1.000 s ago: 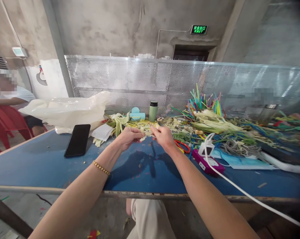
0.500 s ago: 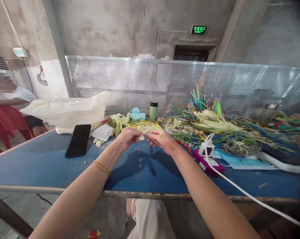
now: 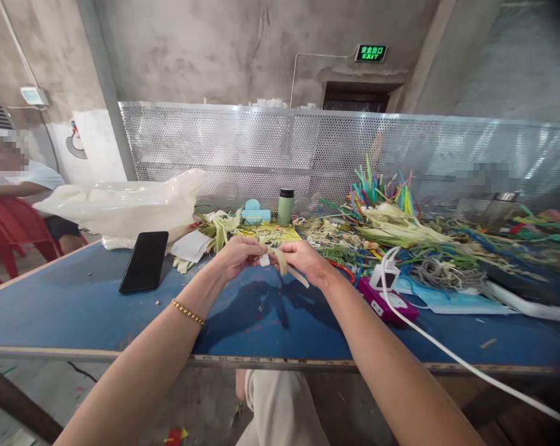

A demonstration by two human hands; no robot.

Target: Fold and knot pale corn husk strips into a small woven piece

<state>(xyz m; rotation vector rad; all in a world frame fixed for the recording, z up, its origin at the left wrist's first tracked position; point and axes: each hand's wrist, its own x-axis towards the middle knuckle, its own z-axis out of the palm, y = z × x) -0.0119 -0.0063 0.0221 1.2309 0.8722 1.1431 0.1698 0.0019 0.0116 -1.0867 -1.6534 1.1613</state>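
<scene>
My left hand [image 3: 243, 255] and my right hand [image 3: 301, 259] are close together above the table, both with fingers pinched. Between them is a pale beige strip [image 3: 284, 265] that looks like corn husk. It curls over near my right fingers, and its narrow end hangs down to the right. A small white piece [image 3: 264, 260] sticks out below my left fingertips. Exactly how the fingertips meet the strip is too small to make out. Behind the hands lie pale green corn husks [image 3: 224, 226] and a yellow sheet [image 3: 287, 233] with scraps on it.
A black phone [image 3: 144, 261] and white paper [image 3: 191, 246] lie left, before a large plastic bag [image 3: 122, 207]. A green bottle [image 3: 286, 207] stands behind. To the right are a purple power strip [image 3: 386, 301], its white cable [image 3: 440, 350] and tangled cords [image 3: 435, 272]. A person [image 3: 24, 179] sits far left.
The beige strip now shows as a curl with a hanging tail by my right hand; before, it was barely visible. Both hands stay nearly in place.
</scene>
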